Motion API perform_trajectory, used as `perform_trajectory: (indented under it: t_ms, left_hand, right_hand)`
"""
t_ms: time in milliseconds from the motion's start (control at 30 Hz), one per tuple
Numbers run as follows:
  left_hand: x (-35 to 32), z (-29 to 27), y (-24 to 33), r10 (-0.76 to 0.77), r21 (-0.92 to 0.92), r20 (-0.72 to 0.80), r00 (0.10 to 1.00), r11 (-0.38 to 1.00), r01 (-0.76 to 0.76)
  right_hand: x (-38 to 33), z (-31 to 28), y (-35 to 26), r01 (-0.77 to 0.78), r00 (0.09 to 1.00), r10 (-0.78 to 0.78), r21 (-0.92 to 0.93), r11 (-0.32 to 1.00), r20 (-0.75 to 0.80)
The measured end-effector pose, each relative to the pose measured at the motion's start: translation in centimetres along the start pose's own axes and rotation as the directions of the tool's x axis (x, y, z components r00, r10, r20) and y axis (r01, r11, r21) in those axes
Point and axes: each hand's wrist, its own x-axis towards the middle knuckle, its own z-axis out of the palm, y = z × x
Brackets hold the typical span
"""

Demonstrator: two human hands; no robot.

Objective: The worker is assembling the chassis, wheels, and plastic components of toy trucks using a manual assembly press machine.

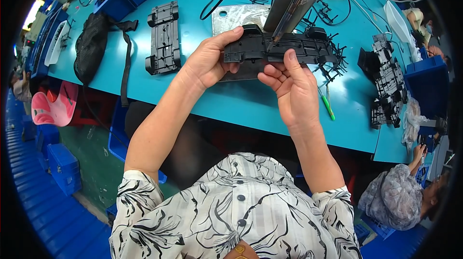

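Both hands hold a long black plastic toy car chassis [304, 49] with wheel arches. Around its left end my left hand [212, 58] is closed, the thumb along the top edge. My right hand [294, 87] grips the near edge by the middle, thumb up against it and fingers curled. A rod-shaped tool [285, 20], like a soldering iron on an upright stand, points down with its tip at the chassis, right between the hands; I cannot tell whether it touches. A dark flat plate [243, 72] shows under the chassis.
Another chassis [165, 37] lies left on the turquoise table [217, 99]; stacked ones [388, 83] lie right. Black branching plastic parts [335, 68] and a green-handled tool [328, 107] are beside my right hand. A black mesh bag [94, 46] lies far left. A co-worker [400, 196] sits right.
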Motion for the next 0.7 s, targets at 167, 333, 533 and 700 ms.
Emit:
perform_trajectory:
  t_ms: [167, 333, 533, 700]
  left_hand:
    - [0.05, -0.10, 0.02, 0.004, 0.006, 0.022, 1.000, 1.000, -0.004]
    - [0.10, -0.14, 0.03, -0.001, 0.008, 0.019, 1.000, 1.000, 0.001]
    - [0.05, -0.11, 0.07, -0.005, -0.003, 0.025, 1.000, 1.000, 0.005]
    - [0.07, -0.27, 0.10, -0.005, -0.001, 0.030, 1.000, 1.000, 0.005]
  right_hand:
    - [-0.03, 0.12, -0.03, 0.006, 1.000, -0.006, -0.003, 1.000, 0.010]
    - [0.01, 0.13, -0.01, 0.011, 1.000, -0.011, -0.001, 1.000, 0.008]
    - [0.15, 0.06, 0.06, 0.008, 1.000, -0.008, 0.004, 1.000, -0.003]
    - [0.13, 0.17, 0.05, 0.012, 1.000, -0.012, -0.004, 1.000, -0.010]
